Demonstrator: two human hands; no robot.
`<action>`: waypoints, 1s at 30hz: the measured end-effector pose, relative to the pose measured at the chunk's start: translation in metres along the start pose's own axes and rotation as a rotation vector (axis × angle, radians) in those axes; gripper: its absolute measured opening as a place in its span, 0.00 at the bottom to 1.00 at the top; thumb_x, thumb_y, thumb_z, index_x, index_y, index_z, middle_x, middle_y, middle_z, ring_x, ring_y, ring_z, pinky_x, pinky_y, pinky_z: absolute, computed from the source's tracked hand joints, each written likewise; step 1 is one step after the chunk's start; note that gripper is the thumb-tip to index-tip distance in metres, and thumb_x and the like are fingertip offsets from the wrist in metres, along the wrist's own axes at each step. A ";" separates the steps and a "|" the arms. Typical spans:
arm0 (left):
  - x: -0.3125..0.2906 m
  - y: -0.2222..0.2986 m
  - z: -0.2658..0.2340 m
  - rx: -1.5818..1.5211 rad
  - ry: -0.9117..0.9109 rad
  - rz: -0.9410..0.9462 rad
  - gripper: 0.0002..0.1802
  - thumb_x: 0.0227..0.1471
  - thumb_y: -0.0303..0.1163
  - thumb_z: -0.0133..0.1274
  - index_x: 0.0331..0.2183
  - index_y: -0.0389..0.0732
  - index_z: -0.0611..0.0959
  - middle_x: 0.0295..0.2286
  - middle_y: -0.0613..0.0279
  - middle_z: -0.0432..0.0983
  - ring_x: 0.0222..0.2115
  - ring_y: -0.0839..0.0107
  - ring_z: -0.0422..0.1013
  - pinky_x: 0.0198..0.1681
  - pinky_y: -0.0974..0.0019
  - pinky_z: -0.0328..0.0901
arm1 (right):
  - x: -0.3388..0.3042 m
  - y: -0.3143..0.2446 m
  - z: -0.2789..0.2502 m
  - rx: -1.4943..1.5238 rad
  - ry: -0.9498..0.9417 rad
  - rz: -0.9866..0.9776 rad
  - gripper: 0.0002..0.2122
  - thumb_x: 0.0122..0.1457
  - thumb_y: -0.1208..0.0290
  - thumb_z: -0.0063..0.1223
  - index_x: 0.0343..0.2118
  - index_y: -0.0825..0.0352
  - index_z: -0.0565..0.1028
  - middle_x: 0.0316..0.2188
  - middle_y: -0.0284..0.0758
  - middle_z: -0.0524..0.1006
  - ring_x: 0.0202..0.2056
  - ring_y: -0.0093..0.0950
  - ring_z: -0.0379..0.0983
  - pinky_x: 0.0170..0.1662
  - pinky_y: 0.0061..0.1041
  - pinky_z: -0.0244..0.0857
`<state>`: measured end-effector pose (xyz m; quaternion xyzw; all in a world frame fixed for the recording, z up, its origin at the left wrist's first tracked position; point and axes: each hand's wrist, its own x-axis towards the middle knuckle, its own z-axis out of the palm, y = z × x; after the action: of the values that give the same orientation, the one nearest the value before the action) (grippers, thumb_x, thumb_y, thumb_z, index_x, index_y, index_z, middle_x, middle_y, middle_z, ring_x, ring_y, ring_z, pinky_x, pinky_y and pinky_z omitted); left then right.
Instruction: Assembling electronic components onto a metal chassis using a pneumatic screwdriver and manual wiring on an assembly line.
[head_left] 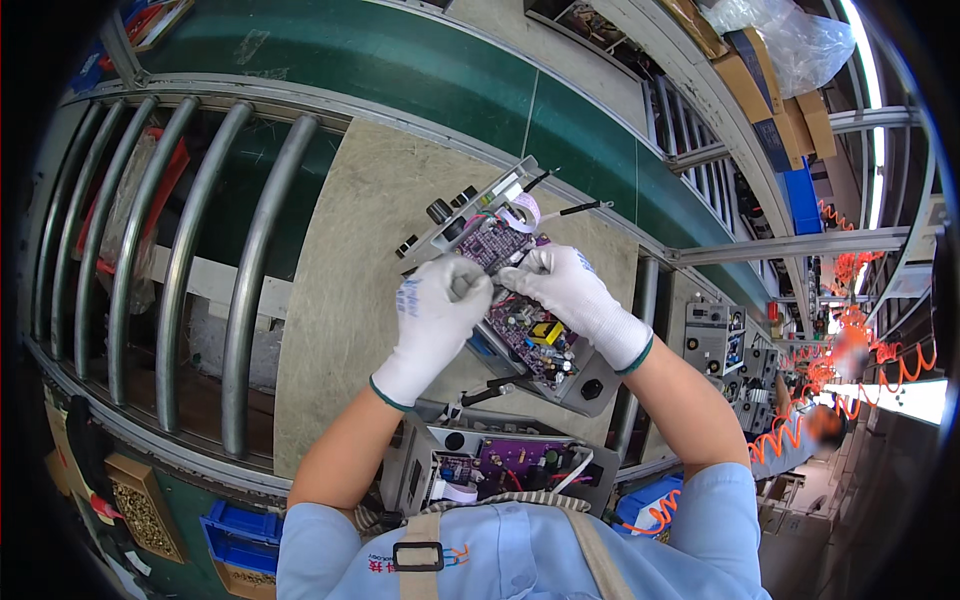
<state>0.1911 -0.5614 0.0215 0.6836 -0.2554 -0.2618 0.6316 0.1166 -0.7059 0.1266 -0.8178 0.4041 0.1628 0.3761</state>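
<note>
An open metal device housing [590,390] lies tilted on the board in front of me, with purple circuit boards [523,330] inside. Black knobs [440,211] stick out of its far-left panel, and a white ribbon cable [522,212] curls up at the far end. Over the middle of the boards, my left hand [440,305], in a white glove, has its fingers closed in a pinch. Close beside it my right hand [565,288], gloved too, also pinches with its fingertips. Whatever small part sits between the fingers is hidden. A yellow transformer [546,332] shows below my right hand.
A second open housing [405,470] with a purple board stands against my front. Metal rollers [255,270] run on the left; a green conveyor belt [420,85] crosses beyond. Small-parts boxes [145,505] sit at lower left. Another person [800,440] is at the right, near orange coiled hoses [905,375].
</note>
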 end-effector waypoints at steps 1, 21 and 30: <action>-0.002 -0.002 0.000 -0.218 0.026 -0.092 0.07 0.47 0.32 0.60 0.27 0.38 0.82 0.21 0.58 0.75 0.21 0.68 0.70 0.27 0.64 0.65 | -0.003 -0.001 0.002 0.006 0.001 0.006 0.15 0.56 0.59 0.62 0.26 0.69 0.80 0.17 0.35 0.76 0.20 0.23 0.70 0.28 0.29 0.64; -0.022 0.021 -0.007 0.360 0.014 0.358 0.15 0.48 0.33 0.63 0.37 0.35 0.82 0.32 0.59 0.79 0.30 0.69 0.74 0.35 0.65 0.68 | -0.014 0.039 0.016 0.259 0.181 -0.491 0.17 0.55 0.53 0.58 0.30 0.64 0.82 0.24 0.37 0.80 0.28 0.28 0.76 0.36 0.29 0.68; -0.009 0.003 0.003 -0.242 0.006 -0.092 0.08 0.56 0.28 0.57 0.36 0.34 0.82 0.30 0.65 0.77 0.26 0.82 0.70 0.30 0.74 0.66 | -0.004 0.033 0.012 0.048 0.187 -0.392 0.16 0.52 0.52 0.61 0.29 0.62 0.83 0.26 0.38 0.81 0.30 0.32 0.79 0.37 0.30 0.69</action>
<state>0.1825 -0.5579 0.0242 0.6143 -0.1884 -0.3174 0.6974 0.0886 -0.7077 0.1049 -0.8831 0.2743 0.0002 0.3807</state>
